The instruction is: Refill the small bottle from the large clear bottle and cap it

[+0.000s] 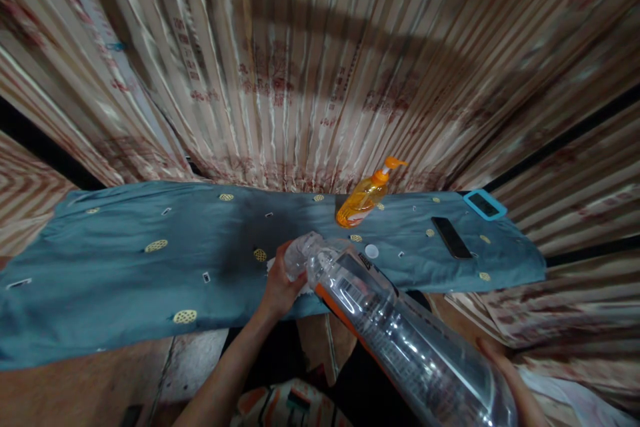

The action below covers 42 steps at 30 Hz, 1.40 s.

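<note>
At 12 o'clock I face a striped curtain [300, 47] with red print, crossed by a broad shadow [350, 20]. Cloth-covered table [115, 267]: blue-green, pineapple-patterned. Dark bars [45, 150] at 9–10 and 2–3; brown floor [90, 380] at 8.

Above the front edge of the table [120, 280], the left hand [283, 285] holds a clear container [295, 260] to a tilted plastic bottle [400, 327] in the right hand [515, 377], with an orange pump bottle [361, 203] near the back edge.

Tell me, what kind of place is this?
Maybe a curtained-off spot in someone's home: a patterned curtain hangs behind a pineapple-print cloth, and a pump bottle and phone sit on it.
</note>
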Tool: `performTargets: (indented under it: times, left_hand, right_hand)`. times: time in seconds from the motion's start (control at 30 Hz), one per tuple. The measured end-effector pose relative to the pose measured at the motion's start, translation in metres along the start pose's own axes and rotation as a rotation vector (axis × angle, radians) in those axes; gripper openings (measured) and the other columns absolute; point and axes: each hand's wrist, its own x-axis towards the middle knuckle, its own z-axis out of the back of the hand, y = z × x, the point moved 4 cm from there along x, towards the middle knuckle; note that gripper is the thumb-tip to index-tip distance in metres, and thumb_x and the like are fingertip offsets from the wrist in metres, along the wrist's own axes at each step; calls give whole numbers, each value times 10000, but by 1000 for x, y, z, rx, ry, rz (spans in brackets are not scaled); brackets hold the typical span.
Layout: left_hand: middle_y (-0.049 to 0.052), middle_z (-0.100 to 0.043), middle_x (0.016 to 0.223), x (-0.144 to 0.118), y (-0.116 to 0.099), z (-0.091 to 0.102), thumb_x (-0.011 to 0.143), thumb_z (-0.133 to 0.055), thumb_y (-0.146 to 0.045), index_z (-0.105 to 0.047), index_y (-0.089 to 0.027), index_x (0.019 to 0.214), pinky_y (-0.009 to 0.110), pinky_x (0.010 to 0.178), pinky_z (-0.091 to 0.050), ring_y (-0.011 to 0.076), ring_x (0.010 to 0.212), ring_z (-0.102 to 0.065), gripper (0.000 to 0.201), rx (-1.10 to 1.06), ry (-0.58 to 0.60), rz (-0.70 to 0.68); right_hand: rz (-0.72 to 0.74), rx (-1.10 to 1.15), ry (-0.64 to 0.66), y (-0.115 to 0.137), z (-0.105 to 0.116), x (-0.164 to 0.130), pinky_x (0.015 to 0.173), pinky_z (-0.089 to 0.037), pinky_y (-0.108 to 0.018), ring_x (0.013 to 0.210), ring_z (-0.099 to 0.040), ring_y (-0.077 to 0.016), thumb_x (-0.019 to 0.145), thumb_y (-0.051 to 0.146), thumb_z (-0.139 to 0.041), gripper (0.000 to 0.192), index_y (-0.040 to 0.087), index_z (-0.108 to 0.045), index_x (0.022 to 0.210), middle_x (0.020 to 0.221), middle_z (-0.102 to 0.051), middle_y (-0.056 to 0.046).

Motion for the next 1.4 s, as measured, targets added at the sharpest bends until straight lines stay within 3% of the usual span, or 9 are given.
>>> performTargets:
  times: [0.33,0.57,0.8,0.97,1.23,1.4]
  left_hand:
    - [104,-723,1167,0,2,1,724,-759,-304,-491,-180,1292,471,998,-577,289,1066,-718,641,-20,3,-14]
    - [91,-724,1156,1,3,0,709,-776,-302,-504,-191,1271,473,988,-586,293,1061,-725,634,-13,-21,-6]
    - [88,-724,1173,1,1,1,723,-753,-289,-511,-197,1254,459,1004,-576,275,1067,-719,591,-24,-3,4]
    - [92,-728,1154,1,1,0,715,-759,-314,-518,-194,1247,455,973,-588,279,1040,-726,596,-27,-9,9]
    - [89,-739,1154,1,1,-1,710,-751,-314,-520,-196,1219,460,985,-584,273,1041,-729,571,-35,-17,11]
    - [75,-741,1129,1,-1,0,706,-766,-324,-516,-199,1241,453,978,-589,273,1034,-732,603,-39,-25,25]
  right_hand:
    - [-46,89,-34,3,1,-3,1144,-483,-596,1457,-498,-354,874,597,-684,554,310,-671,1349,1345,-722,-16]
    - [-47,108,-55,7,-1,15,1058,-562,-547,1357,-601,-367,869,625,-668,534,292,-718,1283,1235,-772,-26]
    - [-59,64,-40,26,-6,9,1046,-565,-562,1337,-613,-358,856,639,-694,505,361,-713,1277,1235,-761,-5]
    - [-69,26,-23,40,-7,-7,1037,-538,-556,1264,-629,-298,947,525,-660,480,240,-639,1333,1384,-653,-94]
    - [-56,41,-44,17,-5,18,979,-560,-514,1185,-645,-271,956,545,-634,480,228,-625,1317,1355,-643,-97]
    - [-64,47,-43,12,-4,17,1005,-544,-532,1200,-647,-279,950,579,-625,521,231,-622,1338,1353,-655,-98]
